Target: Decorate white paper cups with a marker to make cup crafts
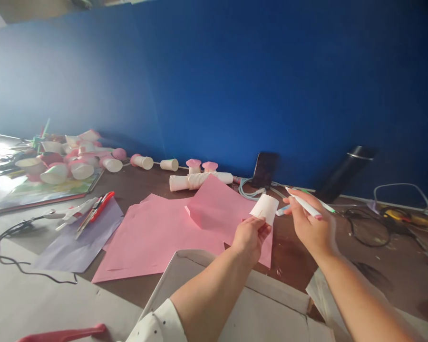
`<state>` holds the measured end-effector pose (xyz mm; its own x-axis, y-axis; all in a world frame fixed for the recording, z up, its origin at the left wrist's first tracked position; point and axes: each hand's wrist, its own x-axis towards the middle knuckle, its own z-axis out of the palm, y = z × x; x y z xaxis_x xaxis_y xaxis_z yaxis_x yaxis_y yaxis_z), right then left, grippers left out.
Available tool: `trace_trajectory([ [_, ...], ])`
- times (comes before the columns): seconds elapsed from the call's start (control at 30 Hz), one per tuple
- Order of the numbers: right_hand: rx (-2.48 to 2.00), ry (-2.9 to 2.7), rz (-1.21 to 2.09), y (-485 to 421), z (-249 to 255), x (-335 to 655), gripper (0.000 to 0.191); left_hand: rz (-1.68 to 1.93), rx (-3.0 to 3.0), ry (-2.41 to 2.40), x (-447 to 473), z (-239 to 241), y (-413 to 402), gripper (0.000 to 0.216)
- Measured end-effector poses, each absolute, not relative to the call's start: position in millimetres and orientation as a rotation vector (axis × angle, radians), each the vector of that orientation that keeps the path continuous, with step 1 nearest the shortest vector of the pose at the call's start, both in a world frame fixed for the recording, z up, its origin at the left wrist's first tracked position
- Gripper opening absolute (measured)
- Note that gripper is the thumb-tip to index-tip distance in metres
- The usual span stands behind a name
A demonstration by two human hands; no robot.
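Nearest, a white carton (278, 325) lies beneath the person's forearms. Beyond it, the left hand (251, 233) pinches a paper cup (266, 207) by its wide end, over the right edge of the pink sheets (157, 237). The right hand (308, 223), just beside it, grips a white pen (308, 207) between thumb and fingers. The cup shows no pink top, so work on it seems barely begun. To the left, a cutter (94, 213) rests on purple paper (80, 242). Farther back, a nested cup stack (203, 181) looks untouched, while two pink-capped cups (209, 166) and a pink-and-white heap (81, 169) at far left appear done, or nearly so. A coiled cable (248, 192) and a phone (266, 169) crowd the space behind the held cup, before the blue partition (235, 80)
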<state>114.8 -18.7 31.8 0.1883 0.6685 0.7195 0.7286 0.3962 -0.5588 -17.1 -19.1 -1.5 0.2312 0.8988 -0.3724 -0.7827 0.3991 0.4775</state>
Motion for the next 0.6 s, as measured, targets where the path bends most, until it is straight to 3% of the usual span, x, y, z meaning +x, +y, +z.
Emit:
trace_trajectory([
  [0.3, -1.453, -1.546, -0.008, 45.8, 4.6, 139.9, 0.03, 1.182, 0.202, 0.702, -17.6, -2.7, -16.1, 0.007],
  [0.6, -1.6, -2.012, -0.406, 83.4, -16.4, 142.9, 0.039, 1.186, 0.239, 0.629, -19.1, -1.1, -18.9, 0.007],
])
